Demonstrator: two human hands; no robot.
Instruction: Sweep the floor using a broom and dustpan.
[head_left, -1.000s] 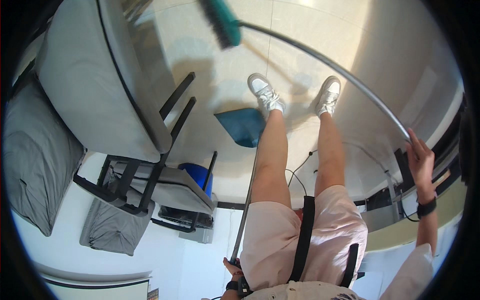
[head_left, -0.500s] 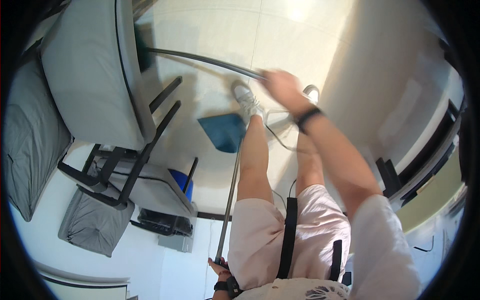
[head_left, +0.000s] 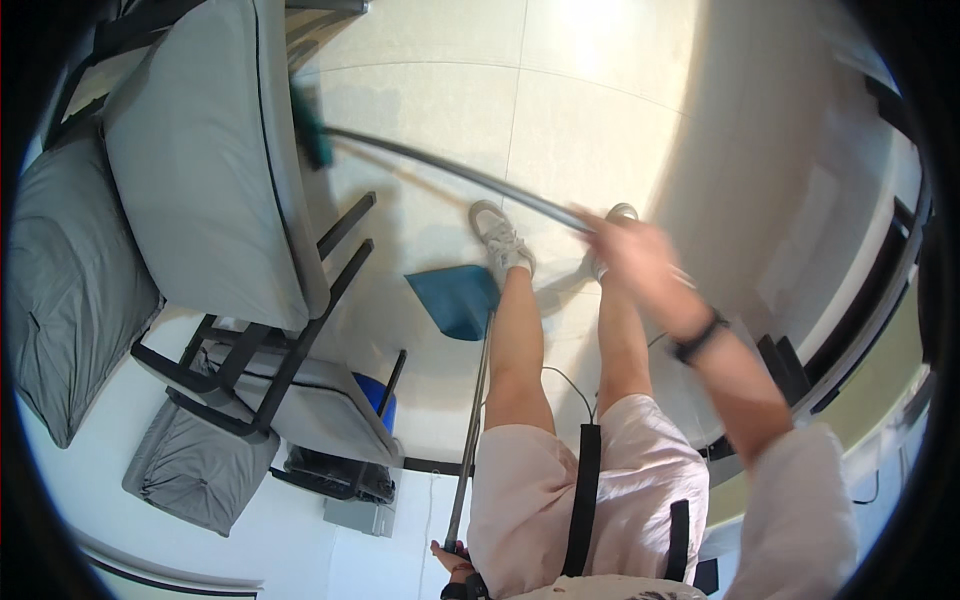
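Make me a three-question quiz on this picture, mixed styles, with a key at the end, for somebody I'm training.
1. Which hand grips the broom?
2. Fill the gap: the left hand holds the dustpan by its ____.
3. Choose one. In this view, the broom's green head is closest to:
A. the right shoe
B. a grey chair
C. the left hand

Key
1. The right hand.
2. Handle.
3. B; the head shows right beside the chair's edge.
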